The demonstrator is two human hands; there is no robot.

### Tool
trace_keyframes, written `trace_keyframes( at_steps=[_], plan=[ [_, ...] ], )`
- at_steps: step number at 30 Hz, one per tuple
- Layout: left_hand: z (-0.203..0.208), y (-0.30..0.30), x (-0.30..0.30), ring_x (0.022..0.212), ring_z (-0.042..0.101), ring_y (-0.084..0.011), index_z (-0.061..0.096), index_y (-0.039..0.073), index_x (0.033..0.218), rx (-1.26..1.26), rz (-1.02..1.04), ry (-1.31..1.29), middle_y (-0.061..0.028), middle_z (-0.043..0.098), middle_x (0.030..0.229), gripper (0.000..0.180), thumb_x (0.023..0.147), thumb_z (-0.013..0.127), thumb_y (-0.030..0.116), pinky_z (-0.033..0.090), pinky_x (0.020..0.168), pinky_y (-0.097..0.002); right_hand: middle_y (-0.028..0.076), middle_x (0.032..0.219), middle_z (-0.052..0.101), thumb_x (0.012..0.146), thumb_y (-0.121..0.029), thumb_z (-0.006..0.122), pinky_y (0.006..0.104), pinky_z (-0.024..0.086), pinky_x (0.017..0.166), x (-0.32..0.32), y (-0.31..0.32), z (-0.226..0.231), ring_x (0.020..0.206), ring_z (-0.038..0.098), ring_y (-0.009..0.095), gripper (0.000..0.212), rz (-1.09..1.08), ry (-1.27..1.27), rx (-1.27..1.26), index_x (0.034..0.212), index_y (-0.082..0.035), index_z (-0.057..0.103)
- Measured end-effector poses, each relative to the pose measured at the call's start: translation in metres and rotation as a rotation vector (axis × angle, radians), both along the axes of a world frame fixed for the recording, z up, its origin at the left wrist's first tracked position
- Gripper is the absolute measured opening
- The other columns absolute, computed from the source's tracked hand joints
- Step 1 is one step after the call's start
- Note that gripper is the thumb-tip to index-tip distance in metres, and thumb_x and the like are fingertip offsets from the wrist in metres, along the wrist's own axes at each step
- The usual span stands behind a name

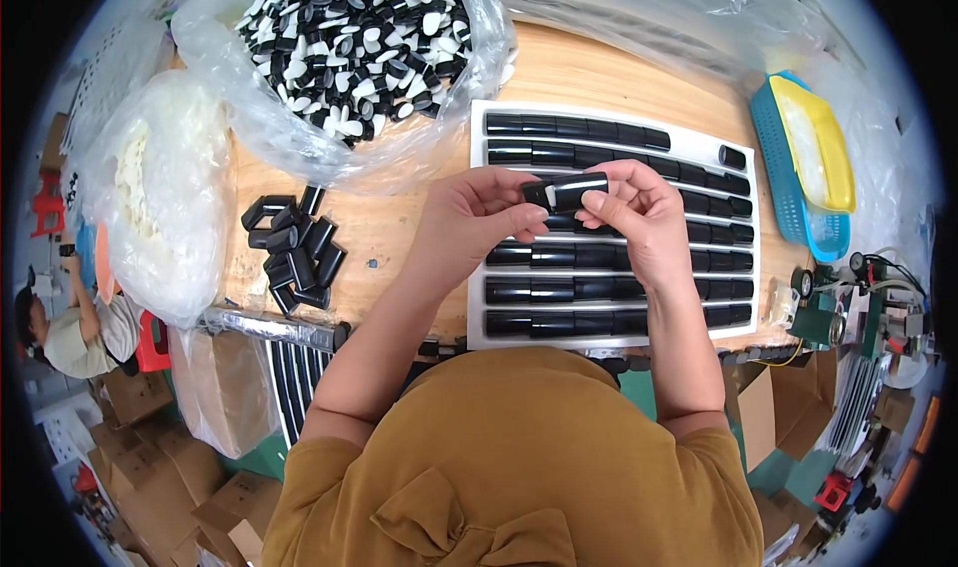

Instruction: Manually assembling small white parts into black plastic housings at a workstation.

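Over the white tray, my two hands meet in front of me. My left hand pinches a small black piece with a bit of white between thumb and fingers. A glossy black tube-like cap is gripped by the fingertips of my right hand. The ends of the two pieces touch or nearly touch; whether they are joined I cannot tell. Beneath, rows of black caps lie end to end in the tray. One lone black cap sits at its far right corner.
A clear plastic bag holds many small black and white pieces. Loose black caps lie piled on the wooden table at left, near another cloudy bag. At right are blue and yellow baskets and small equipment.
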State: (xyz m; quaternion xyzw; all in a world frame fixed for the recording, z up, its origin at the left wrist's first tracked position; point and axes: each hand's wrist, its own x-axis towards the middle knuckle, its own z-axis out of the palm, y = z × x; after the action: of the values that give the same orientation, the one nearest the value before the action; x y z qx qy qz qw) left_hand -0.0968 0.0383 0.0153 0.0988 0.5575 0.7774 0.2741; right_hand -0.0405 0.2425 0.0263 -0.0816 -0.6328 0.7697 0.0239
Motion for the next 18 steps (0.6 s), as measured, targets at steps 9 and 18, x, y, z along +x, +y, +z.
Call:
trace_keyframes(
  at_steps=[9, 18],
  plan=[
    [0.005, -0.001, 0.002, 0.076, 0.068, -0.0153, 0.062, -0.006, 0.109, -0.008, -0.025, 0.000, -0.0121, 0.068, 0.087, 0.028, 0.083, 0.069, -0.001, 0.056, 0.065, -0.0230, 0.004, 0.078, 0.065, 0.085, 0.000, 0.066, 0.0206, 0.053, 0.067, 0.006, -0.010, 0.007, 0.070, 0.063, 0.009, 0.025, 0.015, 0.009, 0.062, 0.110, 0.003, 0.063],
    [0.014, -0.002, 0.006, 0.074, 0.065, -0.0104, 0.063, -0.005, 0.110, -0.066, -0.053, 0.043, -0.0084, 0.067, 0.088, 0.026, 0.084, 0.067, 0.000, 0.055, 0.066, -0.0212, 0.004, 0.078, 0.064, 0.086, 0.000, 0.066, 0.0209, 0.051, 0.065, 0.013, -0.013, 0.006, 0.069, 0.061, 0.008, 0.027, 0.007, 0.048, 0.089, 0.113, 0.004, 0.062]
  ],
)
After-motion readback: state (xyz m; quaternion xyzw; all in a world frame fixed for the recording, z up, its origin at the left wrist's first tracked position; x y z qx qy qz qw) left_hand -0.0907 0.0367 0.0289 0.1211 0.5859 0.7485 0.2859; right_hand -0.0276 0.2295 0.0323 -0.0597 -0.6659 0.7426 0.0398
